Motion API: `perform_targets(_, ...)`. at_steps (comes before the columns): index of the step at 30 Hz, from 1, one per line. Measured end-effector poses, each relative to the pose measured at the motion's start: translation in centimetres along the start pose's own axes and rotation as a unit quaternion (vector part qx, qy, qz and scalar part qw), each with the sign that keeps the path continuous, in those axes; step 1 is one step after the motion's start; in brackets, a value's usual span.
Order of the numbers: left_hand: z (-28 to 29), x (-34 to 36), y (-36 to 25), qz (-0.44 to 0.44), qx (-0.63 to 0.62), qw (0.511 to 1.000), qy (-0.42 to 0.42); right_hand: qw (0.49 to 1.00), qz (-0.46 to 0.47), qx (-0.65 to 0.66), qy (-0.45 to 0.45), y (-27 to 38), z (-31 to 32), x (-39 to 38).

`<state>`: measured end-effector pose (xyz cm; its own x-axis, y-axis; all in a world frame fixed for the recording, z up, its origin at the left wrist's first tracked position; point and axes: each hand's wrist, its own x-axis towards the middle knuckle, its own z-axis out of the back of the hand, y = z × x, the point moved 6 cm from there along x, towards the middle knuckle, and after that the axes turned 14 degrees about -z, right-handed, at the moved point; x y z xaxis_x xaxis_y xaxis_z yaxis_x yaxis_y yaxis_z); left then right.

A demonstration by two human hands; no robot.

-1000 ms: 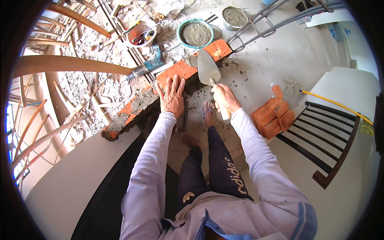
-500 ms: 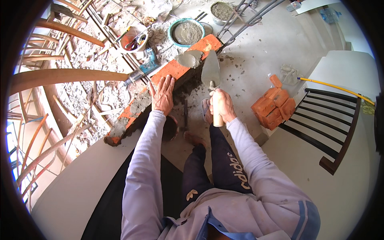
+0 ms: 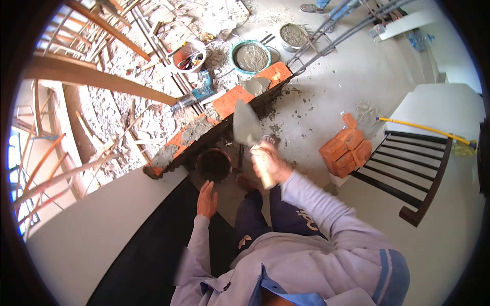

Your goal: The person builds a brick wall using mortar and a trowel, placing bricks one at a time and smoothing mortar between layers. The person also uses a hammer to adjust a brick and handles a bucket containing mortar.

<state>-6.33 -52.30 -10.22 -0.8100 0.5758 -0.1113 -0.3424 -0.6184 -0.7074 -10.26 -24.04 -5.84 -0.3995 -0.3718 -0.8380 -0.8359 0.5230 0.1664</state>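
My right hand (image 3: pixel 271 162) grips the wooden handle of a trowel (image 3: pixel 246 122), its blade raised near the brick course. My left hand (image 3: pixel 206 199) is off the bricks, fingers apart and extended just below a dark bucket (image 3: pixel 213 163) on the floor. Orange bricks (image 3: pixel 229 100) form a low row with grey mortar (image 3: pixel 255 85) on top and crusted along the left part. A blue power drill (image 3: pixel 201 87) lies behind them. Beyond stand a teal basin of wet mortar (image 3: pixel 250 57) and a white tool bucket (image 3: pixel 189 56).
A brick stack (image 3: pixel 344 153) sits at right beside a dark railing (image 3: pixel 403 163) and a yellow pole (image 3: pixel 423 127). Another person's legs (image 3: pixel 332 10) are at the top, near steel bars (image 3: pixel 347 41). Bent timbers (image 3: pixel 97 76) and rubble (image 3: pixel 117 112) fill the left.
My left hand has left the brick top and moved down toward me, beside the dark bucket. The trowel has swung left and lower. Another person's legs have appeared at the top.
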Motion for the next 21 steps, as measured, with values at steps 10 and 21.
perform_targets(10,-8.0,-16.3,0.3,0.263,-0.157,0.95,0.053,0.246,0.296,-0.857,-0.344,16.5,-6.4,0.4)
perform_targets(21,-12.9,-17.3,4.1,0.303,-0.257,0.916,-0.053,0.745,0.109,-0.468,-0.464,-5.8,21.7,-6.9)
